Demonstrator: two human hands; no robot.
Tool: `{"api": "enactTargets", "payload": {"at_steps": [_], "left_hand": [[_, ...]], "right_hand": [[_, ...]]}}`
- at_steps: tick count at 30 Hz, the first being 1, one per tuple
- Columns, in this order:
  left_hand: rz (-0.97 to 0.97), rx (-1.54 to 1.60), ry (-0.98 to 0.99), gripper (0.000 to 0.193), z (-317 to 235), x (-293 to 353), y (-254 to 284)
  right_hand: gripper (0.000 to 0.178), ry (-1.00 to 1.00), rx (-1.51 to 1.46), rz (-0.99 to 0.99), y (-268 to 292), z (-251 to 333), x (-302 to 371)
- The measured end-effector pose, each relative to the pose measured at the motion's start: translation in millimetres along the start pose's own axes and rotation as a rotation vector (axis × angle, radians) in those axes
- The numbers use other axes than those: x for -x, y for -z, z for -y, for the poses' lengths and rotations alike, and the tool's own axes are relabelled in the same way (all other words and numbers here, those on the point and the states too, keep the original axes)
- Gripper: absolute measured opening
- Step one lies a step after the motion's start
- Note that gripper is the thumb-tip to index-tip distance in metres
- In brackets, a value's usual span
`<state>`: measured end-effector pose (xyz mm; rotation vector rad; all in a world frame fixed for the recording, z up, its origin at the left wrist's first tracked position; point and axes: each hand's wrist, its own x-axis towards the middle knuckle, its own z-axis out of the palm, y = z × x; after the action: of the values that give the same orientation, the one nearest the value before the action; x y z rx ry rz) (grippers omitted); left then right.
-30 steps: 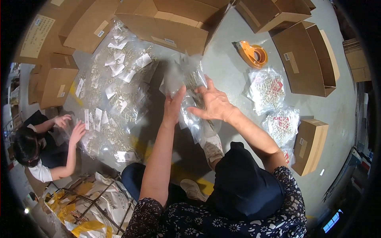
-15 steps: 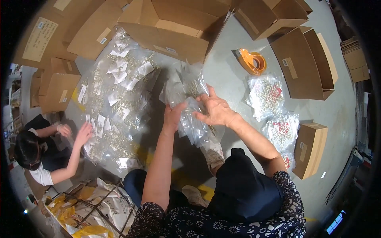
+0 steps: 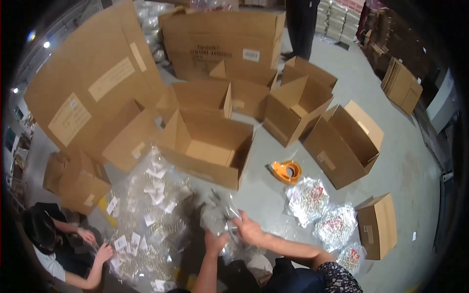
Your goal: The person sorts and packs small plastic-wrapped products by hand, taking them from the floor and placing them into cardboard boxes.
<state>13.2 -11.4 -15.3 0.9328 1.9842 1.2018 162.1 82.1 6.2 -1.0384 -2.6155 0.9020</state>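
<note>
Between my two hands is a bunch of clear plastic bags (image 3: 213, 218) with something gold-toned inside, held just in front of an open carton (image 3: 207, 171). My left hand (image 3: 215, 242) grips the bunch from its left and lower side. On its right side, my right hand (image 3: 248, 229) has its fingers closed on the plastic. To the left lies a wide heap of bagged glittery gold ornaments (image 3: 156, 227) with white tags. At the right are three small piles of bagged snowflake ornaments (image 3: 336, 224) with red labels.
An orange tape dispenser (image 3: 281, 172) lies on the grey floor beyond the snowflake piles. Several open cartons (image 3: 299, 105) stand ahead, and a small box (image 3: 378, 227) at the right. A co-worker (image 3: 56, 244) handles bags at the left; another person's legs (image 3: 299, 29) show behind the cartons.
The view has tipped upward, so more cartons and the far floor show, and my hands appear lower. Both hands still hold the bunch of bags.
</note>
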Motion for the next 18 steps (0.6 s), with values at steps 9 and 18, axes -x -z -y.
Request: {"api": "enactTargets", "payload": {"at_steps": [9, 18], "left_hand": [[-0.037, 0.513, 0.499, 0.050, 115.3, 10.7, 60.6], [-0.383, -0.615, 0.300, 0.109, 101.3, 26.0, 40.8]], "right_hand": [[0.064, -0.396, -0.151, -0.006, 16.4, -27.2, -16.6], [0.055, -0.441, -0.380, -0.055, 7.6, -114.2, 5.4]]}}
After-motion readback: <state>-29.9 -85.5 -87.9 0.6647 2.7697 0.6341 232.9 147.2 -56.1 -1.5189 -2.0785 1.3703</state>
